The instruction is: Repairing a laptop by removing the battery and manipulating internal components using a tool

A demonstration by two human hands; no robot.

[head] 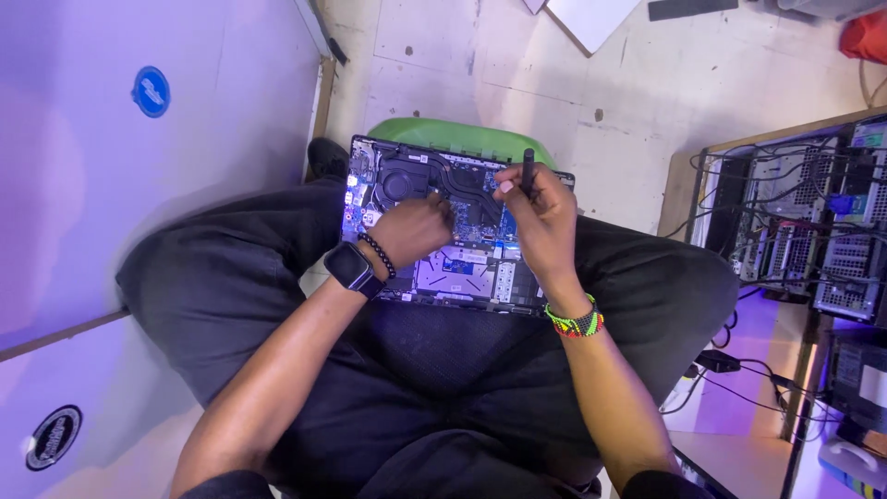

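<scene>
An opened laptop (462,273) lies bottom-up across my knees, its blue circuit board, black fan and heat pipes exposed. My left hand (413,228) rests on the board's middle with fingers curled, touching the parts there; the wrist wears a black smartwatch (349,268) and a dark bead bracelet. My right hand (539,217) grips a thin black screwdriver (528,171) held upright, its tip down on the board near the laptop's right rear. A beaded green, red and yellow bracelet (575,322) circles that wrist.
A green plastic stool (462,139) stands under the laptop's far edge. Open computer cases with cables (804,222) fill a wooden shelf at the right. A white cabinet side with round stickers (151,91) stands at the left. Stained pale floor lies ahead.
</scene>
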